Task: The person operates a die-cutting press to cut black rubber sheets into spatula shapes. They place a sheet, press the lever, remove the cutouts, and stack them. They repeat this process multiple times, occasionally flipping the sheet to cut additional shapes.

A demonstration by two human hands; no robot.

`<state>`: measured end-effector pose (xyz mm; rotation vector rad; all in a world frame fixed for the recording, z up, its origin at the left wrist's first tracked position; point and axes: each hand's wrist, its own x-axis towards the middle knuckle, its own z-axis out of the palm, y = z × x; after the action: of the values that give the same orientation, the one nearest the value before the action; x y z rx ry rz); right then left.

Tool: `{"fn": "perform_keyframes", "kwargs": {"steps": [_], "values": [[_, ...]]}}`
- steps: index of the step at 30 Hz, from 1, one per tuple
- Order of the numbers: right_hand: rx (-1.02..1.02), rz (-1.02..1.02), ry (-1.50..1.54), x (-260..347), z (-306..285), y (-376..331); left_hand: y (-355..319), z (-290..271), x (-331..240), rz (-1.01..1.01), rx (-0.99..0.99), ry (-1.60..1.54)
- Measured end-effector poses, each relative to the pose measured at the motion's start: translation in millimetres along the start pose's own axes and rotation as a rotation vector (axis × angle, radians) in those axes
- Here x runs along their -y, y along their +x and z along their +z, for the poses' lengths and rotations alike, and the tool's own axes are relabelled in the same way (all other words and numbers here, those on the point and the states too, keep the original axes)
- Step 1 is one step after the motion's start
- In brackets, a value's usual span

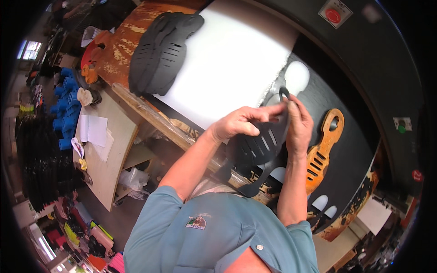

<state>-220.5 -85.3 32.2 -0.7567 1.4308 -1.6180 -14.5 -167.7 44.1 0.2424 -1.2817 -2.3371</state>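
A thin black slotted piece (255, 148) with a looped end hangs in front of my body, several long slits across it. My right hand (299, 125) pinches it near the loop, thumb and fingers pressed together. Close by, my left hand (239, 123) is closed at the piece's upper edge, its index finger reaching toward the right fingertips; its other fingers are partly hidden. To the right, an orange-brown slotted cutting die (325, 150) of a similar outline lies on the black work surface (353, 150).
Several matching black pieces lie stacked (159, 54) beside a bright white sheet (232, 54). Dark machine housing with a red button (333, 16) and a green button (401, 128) borders the right. A wooden side table (107, 159) carries an open notebook (94, 129).
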Motion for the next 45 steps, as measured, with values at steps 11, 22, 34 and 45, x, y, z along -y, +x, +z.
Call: {"fn": "perform_keyframes", "kwargs": {"steps": [11,22,34,45], "values": [[-0.404,-0.332,0.165,24,-77,-19,-39,-5,-74,-0.037,-0.111,0.460],[-0.764,-0.392,-0.725,23,-52,-20,-109,-234,-231,0.262,-0.720,0.645],[-0.069,-0.331,-0.829,-6,232,46,-146,-311,-223,-0.144,-1.039,0.912],[0.006,-0.251,-0.720,-35,349,51,-128,-324,-256,-0.339,-0.813,0.355]]}}
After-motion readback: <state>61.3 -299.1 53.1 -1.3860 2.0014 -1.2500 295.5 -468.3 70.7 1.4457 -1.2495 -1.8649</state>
